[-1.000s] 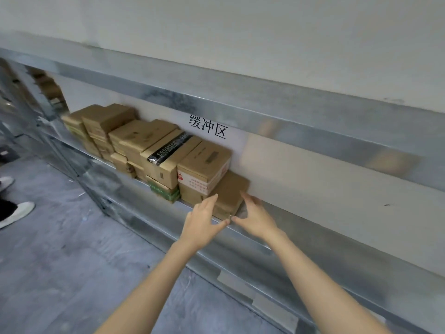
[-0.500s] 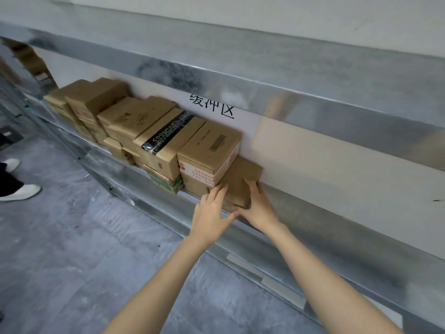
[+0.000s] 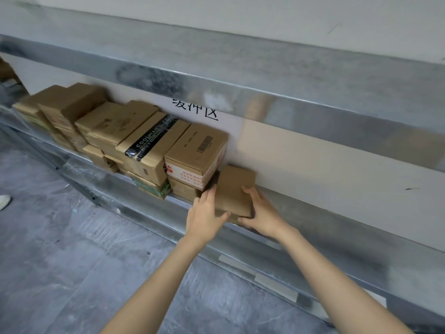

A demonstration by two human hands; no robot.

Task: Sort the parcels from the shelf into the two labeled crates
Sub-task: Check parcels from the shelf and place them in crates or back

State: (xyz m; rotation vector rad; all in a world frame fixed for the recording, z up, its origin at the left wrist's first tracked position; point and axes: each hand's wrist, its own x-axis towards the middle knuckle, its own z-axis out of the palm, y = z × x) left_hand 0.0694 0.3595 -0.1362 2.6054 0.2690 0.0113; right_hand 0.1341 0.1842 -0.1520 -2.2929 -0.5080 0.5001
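Parcels point(image 3: 101, 126) of brown cardboard stood stacked along the metal shelf point(image 3: 134, 209), running from the left edge of the frame toward its centre. At the right end of that row, just right of centre, lay a flat parcel point(image 3: 234, 189), touching the stack beside it and reaching the shelf's front lip.

Both hands were on this flat parcel. The left hand point(image 3: 204, 218) sat against its left edge, fingers point(image 3: 208, 195) close together and pushed into the gap between it and the neighbouring stack, thumb bent round the near edge. The right hand point(image 3: 263, 215) took the opposite side, fingers point(image 3: 250, 191) curled over the top face near the right edge, thumb hooked at the near corner. So the flat parcel was clamped between the two hands. Whether it was lifted off the shelf or lying on it could not be told.

Immediately left of it stood a barcode box point(image 3: 197, 150) with red print on its front, sitting on a lower box. Further left was a box with black tape point(image 3: 149, 145) on top of a green-printed box point(image 3: 150, 186). Behind the row, black characters point(image 3: 195, 109) were on the pale back panel point(image 3: 325, 169), blurred. A metal beam point(image 3: 265, 75) crossed the upper part of the frame. Grey floor point(image 3: 60, 261) filled the lower left, with a white shoe point(image 3: 3, 201) at the far left edge.
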